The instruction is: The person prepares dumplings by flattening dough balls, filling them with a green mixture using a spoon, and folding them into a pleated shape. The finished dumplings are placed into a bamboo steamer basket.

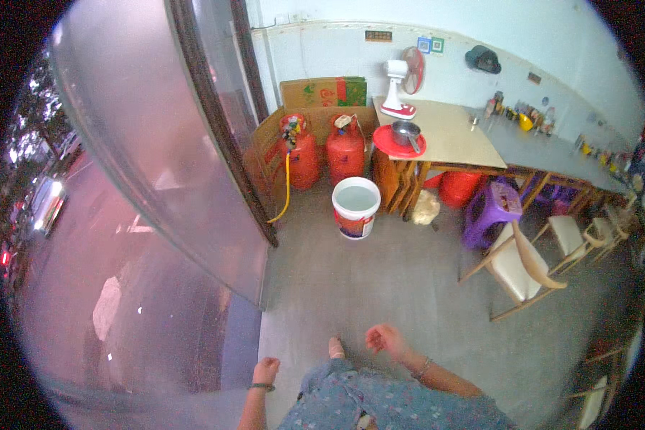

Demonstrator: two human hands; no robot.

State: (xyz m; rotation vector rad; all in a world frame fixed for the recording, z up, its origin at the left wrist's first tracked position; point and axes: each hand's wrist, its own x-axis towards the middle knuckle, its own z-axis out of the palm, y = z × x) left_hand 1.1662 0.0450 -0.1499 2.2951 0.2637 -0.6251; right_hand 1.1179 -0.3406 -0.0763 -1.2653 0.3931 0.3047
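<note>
My left hand hangs low near the glass, its fingers curled in and nothing seen in it. Over the floor, my right hand is loosely bent with the palm partly showing, holding nothing. Both hands are apart from every object. Ahead of me on the grey floor stands a white plastic bucket, nearly full of clear liquid. Behind it are two red gas cylinders, one with a valve fitting and a yellow hose. A metal saucepan rests on a red round tray at the table corner.
A white and red fan stands on the table. At right are a purple plastic stool and wooden chairs. A glass panel borders the left, with a street beyond. Cardboard leans behind the cylinders.
</note>
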